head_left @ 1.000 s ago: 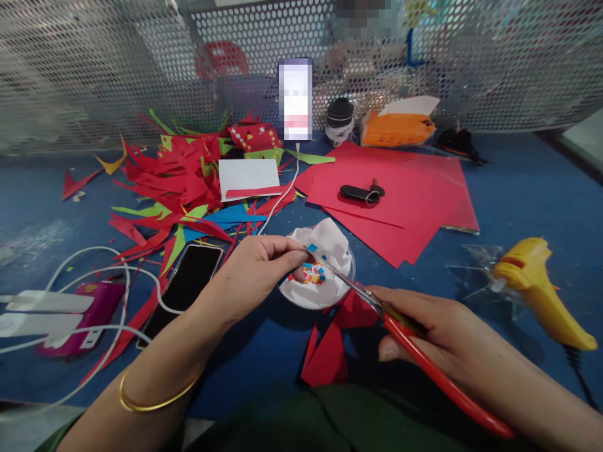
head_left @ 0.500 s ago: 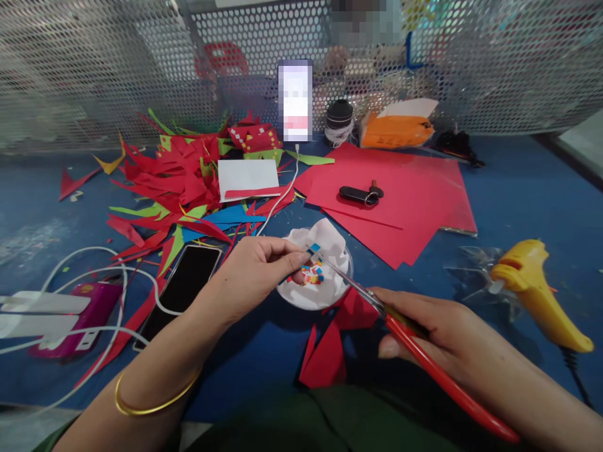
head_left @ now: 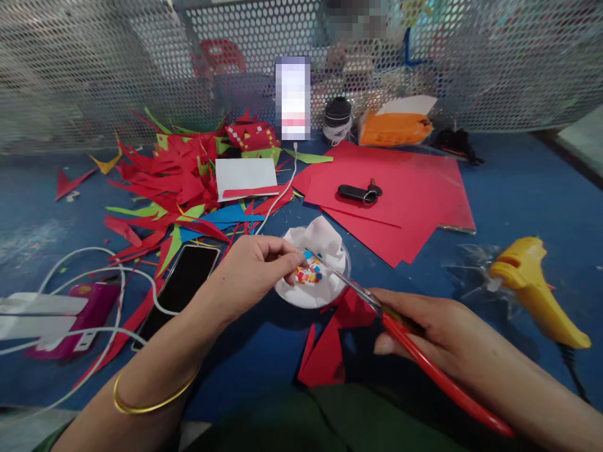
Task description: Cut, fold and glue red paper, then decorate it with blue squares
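Observation:
My left hand [head_left: 257, 267] is closed in a pinch on a small blue piece of paper [head_left: 308, 254], above a shallow clear dish [head_left: 347, 276] lined with white tissue [head_left: 325, 235]. Tiny red, white, yellow and blue paper bits [head_left: 308, 274] lie on the tissue, partly hidden by my fingers. My right hand [head_left: 433, 320] is wrapped round a pair of red-handled scissors [head_left: 365, 295]. Their blades point up and left over the dish, with the tips close to the blue paper. Folded red paper [head_left: 325, 355] lies just below the dish.
Red sheets [head_left: 400, 182] carry keys [head_left: 358, 193]. A yellow glue gun [head_left: 527, 276] lies right. Coloured scraps [head_left: 174, 169], a dark phone [head_left: 181, 289], cables and a purple power bank [head_left: 87, 314] fill the left. A lit phone [head_left: 293, 97] leans against perforated metal mesh [head_left: 235, 31].
Less blue paper shows at my left fingertips, and the scissor blades look closer together. Both hands stay nearly in place over the dish; the view has shifted slightly.

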{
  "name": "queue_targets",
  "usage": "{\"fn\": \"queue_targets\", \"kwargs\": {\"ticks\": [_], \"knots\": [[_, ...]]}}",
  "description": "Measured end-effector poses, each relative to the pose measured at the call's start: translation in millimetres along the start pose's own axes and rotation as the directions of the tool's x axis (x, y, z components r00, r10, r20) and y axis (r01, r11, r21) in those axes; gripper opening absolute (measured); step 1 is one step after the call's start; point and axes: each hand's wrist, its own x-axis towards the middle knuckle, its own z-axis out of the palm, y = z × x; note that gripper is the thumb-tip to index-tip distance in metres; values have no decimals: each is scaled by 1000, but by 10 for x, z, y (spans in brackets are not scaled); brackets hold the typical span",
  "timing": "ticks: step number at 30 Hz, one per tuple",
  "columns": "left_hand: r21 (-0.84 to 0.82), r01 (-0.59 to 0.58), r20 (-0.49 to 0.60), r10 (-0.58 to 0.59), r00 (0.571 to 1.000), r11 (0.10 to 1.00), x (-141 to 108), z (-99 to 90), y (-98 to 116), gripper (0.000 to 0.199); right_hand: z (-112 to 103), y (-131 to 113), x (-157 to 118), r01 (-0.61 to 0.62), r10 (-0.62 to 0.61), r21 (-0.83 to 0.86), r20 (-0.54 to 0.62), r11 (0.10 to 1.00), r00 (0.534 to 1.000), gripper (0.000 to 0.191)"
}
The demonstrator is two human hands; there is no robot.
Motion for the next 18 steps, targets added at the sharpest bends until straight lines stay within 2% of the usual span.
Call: {"fn": "queue_targets", "kwargs": {"ticks": [6,11,18], "knots": [[-67,29,-7,-30,1000,997,3,24,30,19,-6,-21,-12,-35,37,67,-25,997,999,26],[-161,89,-19,-93,995,983,4,39,38,17,-6,-15,-53,-42,49,57,-121,998,991,39],[-242,39,-24,-46,999,970,-4,18,-17,16,21,31,-35,-74,78,59,-68,995,995,48]]}}
